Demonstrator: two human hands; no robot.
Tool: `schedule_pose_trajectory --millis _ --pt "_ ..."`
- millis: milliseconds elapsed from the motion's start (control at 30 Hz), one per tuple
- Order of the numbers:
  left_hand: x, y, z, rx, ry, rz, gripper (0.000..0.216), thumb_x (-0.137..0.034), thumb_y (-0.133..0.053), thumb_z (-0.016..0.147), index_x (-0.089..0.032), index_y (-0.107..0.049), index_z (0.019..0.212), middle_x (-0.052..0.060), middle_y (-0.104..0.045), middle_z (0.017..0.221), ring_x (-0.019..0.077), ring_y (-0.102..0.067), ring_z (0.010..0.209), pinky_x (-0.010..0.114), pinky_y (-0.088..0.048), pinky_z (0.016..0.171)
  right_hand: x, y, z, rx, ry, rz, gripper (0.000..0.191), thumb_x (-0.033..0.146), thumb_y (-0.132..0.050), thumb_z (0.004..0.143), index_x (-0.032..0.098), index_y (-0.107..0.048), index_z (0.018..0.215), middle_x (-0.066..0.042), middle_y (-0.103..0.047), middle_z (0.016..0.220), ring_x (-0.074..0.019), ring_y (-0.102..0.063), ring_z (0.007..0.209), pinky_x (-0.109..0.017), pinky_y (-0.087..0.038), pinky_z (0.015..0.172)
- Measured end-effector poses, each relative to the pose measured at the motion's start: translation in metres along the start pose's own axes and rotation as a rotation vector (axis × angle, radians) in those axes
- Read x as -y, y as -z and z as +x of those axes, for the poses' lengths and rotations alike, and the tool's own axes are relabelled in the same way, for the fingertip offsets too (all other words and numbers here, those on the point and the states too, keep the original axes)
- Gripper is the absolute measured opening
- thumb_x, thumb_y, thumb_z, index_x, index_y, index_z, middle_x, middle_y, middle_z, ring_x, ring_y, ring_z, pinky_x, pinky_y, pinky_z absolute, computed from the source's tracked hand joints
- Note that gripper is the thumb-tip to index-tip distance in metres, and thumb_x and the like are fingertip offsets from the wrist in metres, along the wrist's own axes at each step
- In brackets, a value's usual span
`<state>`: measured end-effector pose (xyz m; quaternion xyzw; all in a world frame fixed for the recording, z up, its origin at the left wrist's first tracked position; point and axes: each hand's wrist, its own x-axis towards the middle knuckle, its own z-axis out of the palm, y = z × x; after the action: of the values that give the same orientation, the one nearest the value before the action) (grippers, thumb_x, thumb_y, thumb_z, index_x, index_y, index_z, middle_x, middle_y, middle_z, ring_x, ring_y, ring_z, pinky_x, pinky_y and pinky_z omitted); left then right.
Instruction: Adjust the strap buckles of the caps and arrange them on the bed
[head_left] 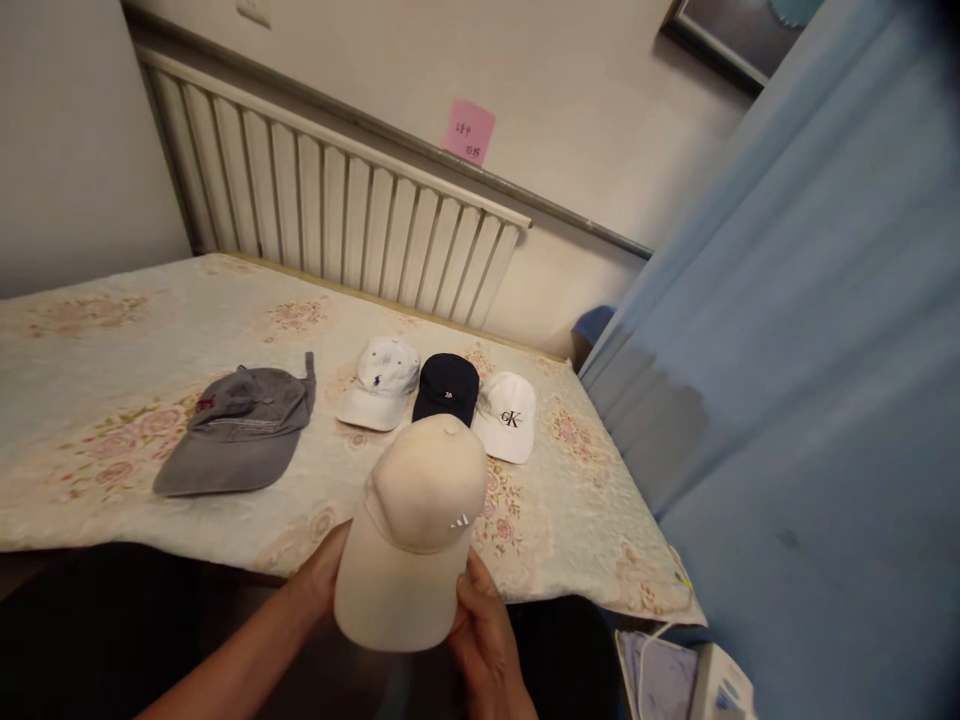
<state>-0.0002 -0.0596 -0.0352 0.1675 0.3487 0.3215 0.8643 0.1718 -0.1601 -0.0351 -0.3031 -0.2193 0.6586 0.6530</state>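
A cream baseball cap with a small logo on its front is held up near the bed's front edge, brim toward me. My left hand grips its left side, the fingertips hidden behind it. On the brim's right edge, my right hand is closed with the thumb on top. Beyond it on the bed lie a white cap with a small dark emblem, a navy cap and a white cap with CK lettering. A grey cap rests farther left, its strap sticking up.
The caps lie on a floral bedspread. Behind it stands a white radiator against the wall, with a pink note above. A blue curtain hangs along the right. A white box-like object sits low at the bottom right.
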Motion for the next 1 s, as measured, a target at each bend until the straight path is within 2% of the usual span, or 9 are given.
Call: schedule_pose_trajectory --millis 100,300,467,667,833,1000 --pt "0.000 -0.006 0.013 0.062 0.028 -0.035 0.041 -0.038 -0.061 0.081 -0.014 -0.061 0.114 0.011 -0.073 0.095 0.0314 -0.068 0.092 0.041 -0.053 0.077 0.007 0.021 0.006 -0.015 0.054 0.014 0.060 0.026 -0.070 0.071 0.023 -0.052 0.129 -0.011 -0.064 0.123 -0.0263 -0.065 0.102 -0.040 -0.053 0.085" --pt "0.009 -0.019 0.041 0.194 -0.187 0.129 0.039 -0.029 -0.067 0.077 -0.013 -0.061 0.113 0.012 -0.072 0.101 0.0263 -0.067 0.094 0.034 -0.050 0.082 0.024 0.059 0.024 -0.091 0.114 -0.016 0.059 0.022 -0.074 0.068 0.023 -0.056 0.125 -0.009 -0.064 0.123 -0.0257 -0.065 0.104 -0.039 -0.052 0.087" --pt "0.006 -0.035 0.078 0.089 -0.227 0.347 0.041 -0.033 -0.069 0.073 -0.015 -0.060 0.108 0.011 -0.072 0.099 0.0228 -0.067 0.088 0.031 -0.050 0.075 0.048 0.081 0.046 -0.151 0.161 -0.078 0.059 0.022 -0.075 0.065 0.023 -0.059 0.121 -0.008 -0.071 0.110 -0.0231 -0.068 0.095 -0.036 -0.054 0.083" --pt "-0.006 -0.058 0.120 0.013 -0.341 0.461 0.035 -0.034 -0.063 0.071 -0.015 -0.060 0.101 0.009 -0.070 0.098 0.0216 -0.066 0.088 0.033 -0.050 0.078 0.075 0.097 0.088 -0.149 0.246 -0.170 0.059 0.019 -0.073 0.064 0.021 -0.058 0.121 -0.007 -0.070 0.113 -0.0215 -0.068 0.094 -0.033 -0.055 0.080" --pt "-0.002 -0.058 0.146 -0.069 -0.358 0.526 0.034 -0.028 -0.059 0.067 -0.014 -0.059 0.099 0.010 -0.071 0.092 0.0228 -0.065 0.085 0.034 -0.050 0.076 0.072 0.120 0.112 -0.341 0.205 -0.318 0.050 0.018 -0.070 0.058 0.019 -0.064 0.108 -0.005 -0.075 0.095 -0.0189 -0.069 0.074 -0.031 -0.056 0.069" --pt "0.004 -0.053 0.151 -0.080 -0.409 0.624 0.035 -0.025 -0.053 0.070 -0.012 -0.061 0.102 0.010 -0.071 0.095 0.0228 -0.065 0.088 0.033 -0.049 0.077 0.062 0.136 0.112 -0.448 0.216 -0.486 0.044 0.021 -0.065 0.058 0.017 -0.066 0.102 -0.006 -0.075 0.085 -0.0179 -0.066 0.062 -0.030 -0.053 0.058"
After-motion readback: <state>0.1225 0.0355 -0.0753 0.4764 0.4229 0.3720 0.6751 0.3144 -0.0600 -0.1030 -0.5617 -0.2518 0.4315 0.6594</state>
